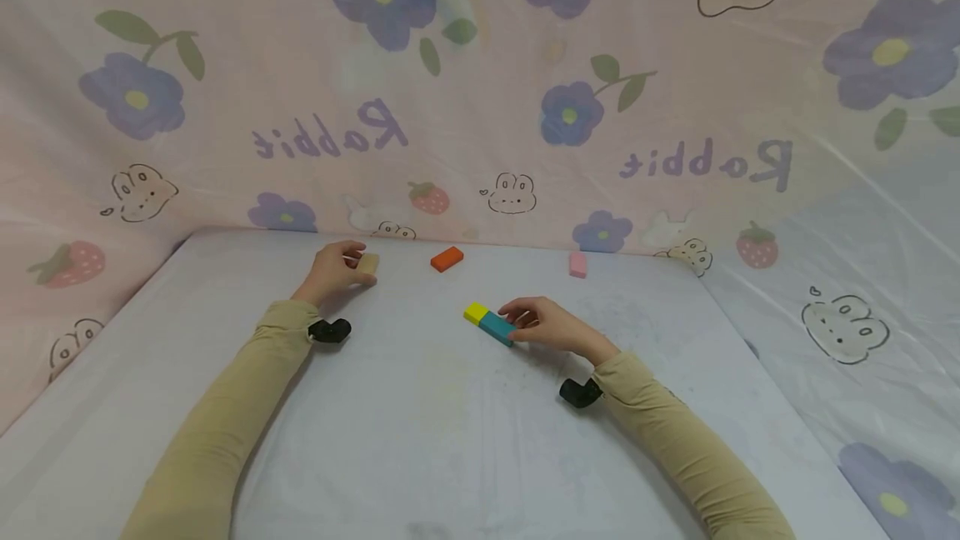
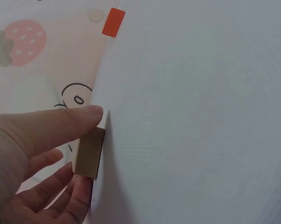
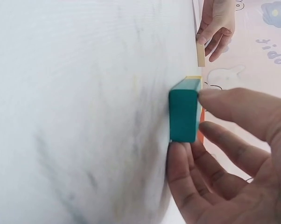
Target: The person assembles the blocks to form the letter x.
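At the back left of the table, my left hand (image 1: 335, 271) has its thumb and curled fingers about a tan block (image 2: 90, 151). In the left wrist view the thumb (image 2: 87, 114) lies along one end of that block and fingertips meet the other. Nearer the middle, my right hand (image 1: 551, 326) holds a teal block (image 3: 183, 115) between thumb and fingers. That block lies end to end with a yellow block (image 1: 476, 312), and the two look to be touching. The yellow one is mostly hidden behind the teal in the right wrist view.
An orange-red block (image 1: 447, 258) lies near the back edge, right of the left hand. A pink block (image 1: 577, 264) stands farther right along that edge. Behind the white table (image 1: 420, 440) hangs a patterned curtain (image 1: 480, 90). Dark wrist cameras (image 1: 330, 331) jut from both sleeves.
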`<action>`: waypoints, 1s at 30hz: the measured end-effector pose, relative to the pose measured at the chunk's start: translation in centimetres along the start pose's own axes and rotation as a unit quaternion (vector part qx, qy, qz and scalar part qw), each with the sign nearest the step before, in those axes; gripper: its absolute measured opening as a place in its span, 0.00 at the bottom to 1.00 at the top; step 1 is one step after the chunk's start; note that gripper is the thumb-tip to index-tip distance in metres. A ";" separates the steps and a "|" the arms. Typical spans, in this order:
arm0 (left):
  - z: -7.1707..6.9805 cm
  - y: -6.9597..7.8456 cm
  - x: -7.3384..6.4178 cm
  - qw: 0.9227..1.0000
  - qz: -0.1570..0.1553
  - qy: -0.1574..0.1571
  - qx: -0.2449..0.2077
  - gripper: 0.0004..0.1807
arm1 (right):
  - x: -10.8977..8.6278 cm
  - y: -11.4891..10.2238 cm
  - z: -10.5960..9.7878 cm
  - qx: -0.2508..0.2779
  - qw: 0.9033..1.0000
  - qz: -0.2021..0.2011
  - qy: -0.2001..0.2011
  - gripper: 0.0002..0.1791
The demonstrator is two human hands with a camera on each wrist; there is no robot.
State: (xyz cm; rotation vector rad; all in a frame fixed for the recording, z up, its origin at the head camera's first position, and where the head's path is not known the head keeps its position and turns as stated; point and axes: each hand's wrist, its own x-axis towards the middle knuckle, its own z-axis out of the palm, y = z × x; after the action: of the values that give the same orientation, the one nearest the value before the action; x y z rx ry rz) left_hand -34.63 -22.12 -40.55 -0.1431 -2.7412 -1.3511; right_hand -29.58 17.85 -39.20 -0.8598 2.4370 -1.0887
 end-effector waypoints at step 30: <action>-0.1 0.3 -0.7 0.998 -0.015 0.003 0.055 0.27 | 0.1 0.2 0.2 0.025 0.999 0.029 0.002 0.22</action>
State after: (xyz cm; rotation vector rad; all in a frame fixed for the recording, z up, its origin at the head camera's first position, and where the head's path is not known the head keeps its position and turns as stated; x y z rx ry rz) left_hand -33.93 -22.08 -40.35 -0.0900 -2.8144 -1.2021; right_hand -29.68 17.77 -39.52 -0.7672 2.4124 -1.1262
